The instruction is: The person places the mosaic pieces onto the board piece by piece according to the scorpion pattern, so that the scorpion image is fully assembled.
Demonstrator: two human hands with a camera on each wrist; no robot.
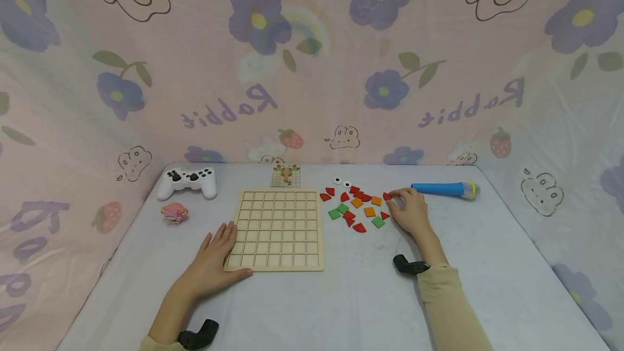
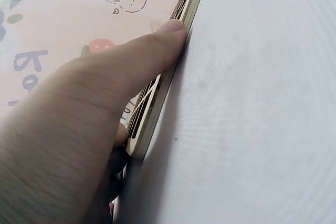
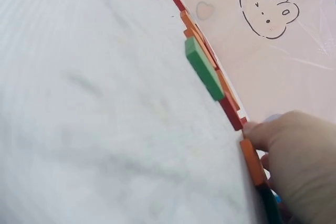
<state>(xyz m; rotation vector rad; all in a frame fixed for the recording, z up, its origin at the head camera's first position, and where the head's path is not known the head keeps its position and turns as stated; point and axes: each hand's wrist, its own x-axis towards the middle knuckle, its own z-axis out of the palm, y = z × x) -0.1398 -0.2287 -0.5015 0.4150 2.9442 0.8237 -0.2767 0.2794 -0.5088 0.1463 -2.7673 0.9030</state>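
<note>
My left hand (image 1: 212,261) rests at the lower left corner of a pale wooden grid board (image 1: 319,232). Its straight fingers lie along the left side, while the thumb (image 2: 152,51) lies over the near edge. To the right of the board, my right hand (image 1: 411,211) bends its fingers down, thumb and index fingertips pinching a small red quarter-circle piece (image 1: 387,196). In the right wrist view an orange piece (image 3: 253,162) and a dark green one (image 3: 271,205) stand by these fingers; the hand hides them from above. A red triangle (image 1: 385,215) lies close by.
Several red, orange and green pieces (image 1: 369,212) lie scattered right of the board, with two googly eyes (image 1: 346,184) behind. A pattern card (image 1: 286,175) stands beyond the board. At left are a white game controller (image 1: 187,182) and pink toy (image 1: 174,212); a blue microphone (image 1: 441,189) lies right.
</note>
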